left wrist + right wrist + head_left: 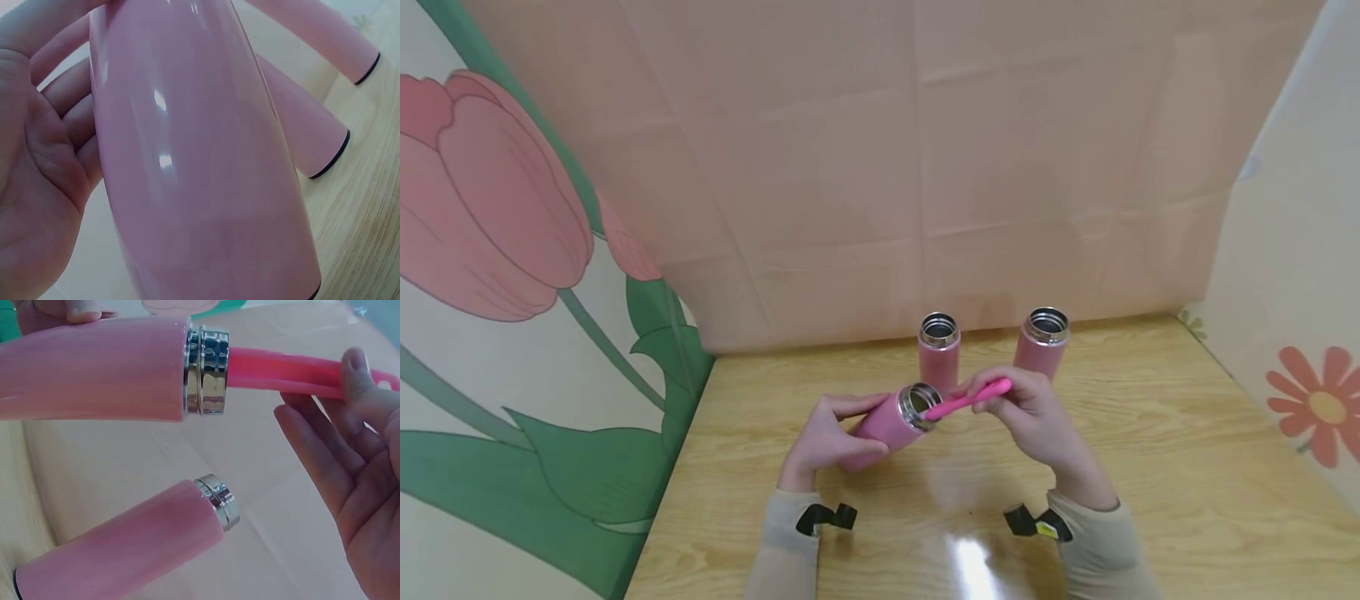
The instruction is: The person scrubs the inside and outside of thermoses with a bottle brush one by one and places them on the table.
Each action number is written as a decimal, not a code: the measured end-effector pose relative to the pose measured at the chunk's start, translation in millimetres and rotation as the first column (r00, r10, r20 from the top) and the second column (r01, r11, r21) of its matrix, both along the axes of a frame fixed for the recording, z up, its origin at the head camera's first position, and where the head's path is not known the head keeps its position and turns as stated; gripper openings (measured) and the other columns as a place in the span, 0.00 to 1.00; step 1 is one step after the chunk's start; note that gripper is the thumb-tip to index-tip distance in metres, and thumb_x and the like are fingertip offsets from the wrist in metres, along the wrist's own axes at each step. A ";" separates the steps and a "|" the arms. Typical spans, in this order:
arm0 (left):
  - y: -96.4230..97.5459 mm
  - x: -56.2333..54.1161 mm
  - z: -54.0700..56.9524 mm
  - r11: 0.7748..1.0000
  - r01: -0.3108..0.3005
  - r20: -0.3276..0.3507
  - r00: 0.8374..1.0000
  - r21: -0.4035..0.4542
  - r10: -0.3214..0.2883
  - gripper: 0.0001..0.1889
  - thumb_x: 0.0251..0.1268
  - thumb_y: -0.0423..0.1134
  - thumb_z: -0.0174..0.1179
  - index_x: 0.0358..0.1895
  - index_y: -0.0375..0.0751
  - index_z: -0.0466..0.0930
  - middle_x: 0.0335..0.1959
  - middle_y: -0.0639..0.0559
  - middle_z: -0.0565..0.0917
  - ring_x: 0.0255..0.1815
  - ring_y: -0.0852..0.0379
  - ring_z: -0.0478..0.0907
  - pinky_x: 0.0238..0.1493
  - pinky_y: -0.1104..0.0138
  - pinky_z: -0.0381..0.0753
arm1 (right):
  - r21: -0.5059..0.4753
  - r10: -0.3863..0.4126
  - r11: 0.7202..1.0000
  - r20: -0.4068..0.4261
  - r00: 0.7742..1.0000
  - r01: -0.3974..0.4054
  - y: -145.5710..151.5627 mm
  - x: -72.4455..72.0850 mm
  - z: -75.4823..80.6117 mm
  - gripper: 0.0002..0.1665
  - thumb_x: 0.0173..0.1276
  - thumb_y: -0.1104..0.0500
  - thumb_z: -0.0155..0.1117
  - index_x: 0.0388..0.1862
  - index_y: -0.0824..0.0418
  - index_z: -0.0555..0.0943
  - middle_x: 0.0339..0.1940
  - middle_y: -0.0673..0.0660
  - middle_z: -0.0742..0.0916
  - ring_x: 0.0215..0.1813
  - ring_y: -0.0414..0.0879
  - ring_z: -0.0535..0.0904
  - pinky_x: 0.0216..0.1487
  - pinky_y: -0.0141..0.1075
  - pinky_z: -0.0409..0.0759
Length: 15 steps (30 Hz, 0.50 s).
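My left hand (828,444) grips a pink thermos bottle (880,429), thumb on one side and fingers on the other. The bottle (194,162) is tilted, its uncapped steel mouth turned toward my right hand (1017,406). Between thumb and fingers, that hand pinches a bright pink handle (281,370) with a hole near its end. The handle's far part goes into the bottle's mouth, so the tool's head is hidden inside. In the right wrist view the left fingertips (83,311) rest on the bottle's side.
Two more pink bottles stand upright and uncapped behind the hands, one in the middle (938,354) and one to the right (1041,343). The wooden table (760,400) meets a hanging peach cloth (820,208) at the back. Flower-printed panels flank both sides.
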<state>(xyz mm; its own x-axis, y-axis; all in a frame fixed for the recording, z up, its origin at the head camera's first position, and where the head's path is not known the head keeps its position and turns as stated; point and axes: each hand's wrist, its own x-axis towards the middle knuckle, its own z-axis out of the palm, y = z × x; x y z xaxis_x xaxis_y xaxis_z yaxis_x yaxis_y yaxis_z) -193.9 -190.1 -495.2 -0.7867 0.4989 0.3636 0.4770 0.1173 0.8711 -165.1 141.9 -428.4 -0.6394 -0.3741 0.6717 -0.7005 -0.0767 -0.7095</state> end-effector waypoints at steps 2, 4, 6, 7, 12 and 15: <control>0.4 -0.2 0.6 1.000 -0.003 0.000 1.000 0.002 0.003 0.33 0.53 0.36 0.85 0.66 0.41 0.86 0.63 0.49 0.87 0.65 0.46 0.84 0.67 0.54 0.82 | -0.016 -0.019 1.000 -0.002 1.000 0.019 0.1 0.8 0.8 0.17 0.70 0.84 0.61 0.44 0.65 0.84 0.44 0.58 0.92 0.51 0.46 0.91 0.46 0.34 0.89; 0.9 -0.2 1.5 1.000 -0.007 0.005 1.000 -0.002 0.007 0.33 0.53 0.35 0.85 0.66 0.42 0.86 0.63 0.50 0.87 0.65 0.47 0.84 0.67 0.52 0.82 | -0.026 -0.049 0.998 0.003 0.999 0.049 0.6 2.3 1.6 0.13 0.71 0.82 0.62 0.44 0.67 0.83 0.44 0.58 0.92 0.50 0.45 0.91 0.46 0.33 0.88; 1.4 -0.3 2.1 1.000 -0.010 0.014 1.000 -0.007 0.010 0.34 0.53 0.36 0.85 0.66 0.43 0.86 0.64 0.52 0.87 0.66 0.48 0.84 0.68 0.49 0.81 | -0.043 -0.079 0.996 0.023 0.997 0.080 1.1 3.9 2.9 0.10 0.72 0.80 0.63 0.45 0.70 0.83 0.44 0.56 0.92 0.50 0.44 0.91 0.46 0.32 0.88; 1.5 -0.4 2.3 1.000 -0.011 0.019 1.000 -0.007 0.011 0.33 0.53 0.36 0.85 0.66 0.44 0.86 0.64 0.53 0.87 0.66 0.49 0.84 0.68 0.46 0.80 | -0.061 -0.089 0.994 0.022 0.996 0.090 1.4 4.1 2.9 0.08 0.72 0.79 0.64 0.45 0.71 0.82 0.44 0.56 0.93 0.49 0.44 0.91 0.46 0.31 0.88; 2.5 -0.4 2.5 1.000 -0.023 0.033 0.999 0.003 0.023 0.34 0.52 0.34 0.85 0.66 0.43 0.86 0.64 0.52 0.87 0.66 0.48 0.84 0.68 0.39 0.78 | -0.205 -0.136 0.969 0.010 0.991 0.135 1.0 5.4 4.7 0.05 0.72 0.80 0.64 0.45 0.78 0.81 0.43 0.56 0.93 0.45 0.43 0.91 0.42 0.27 0.86; 2.2 -1.3 0.7 0.999 -0.052 0.028 0.998 -0.006 0.052 0.34 0.52 0.34 0.86 0.66 0.43 0.86 0.64 0.51 0.87 0.66 0.48 0.83 0.70 0.43 0.78 | -0.277 -0.274 0.918 0.074 0.959 0.284 0.6 9.1 8.1 0.08 0.68 0.83 0.65 0.44 0.79 0.82 0.42 0.56 0.93 0.36 0.42 0.87 0.33 0.25 0.81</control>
<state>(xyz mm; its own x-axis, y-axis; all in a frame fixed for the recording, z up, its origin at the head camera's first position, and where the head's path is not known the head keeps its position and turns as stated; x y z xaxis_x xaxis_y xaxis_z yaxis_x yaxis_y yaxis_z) -195.2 -187.8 -494.4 -0.8215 0.4593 0.3379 0.4450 0.1459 0.8835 -156.0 142.5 -420.3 -0.7139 0.0243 0.6998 -0.6991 -0.0819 -0.7103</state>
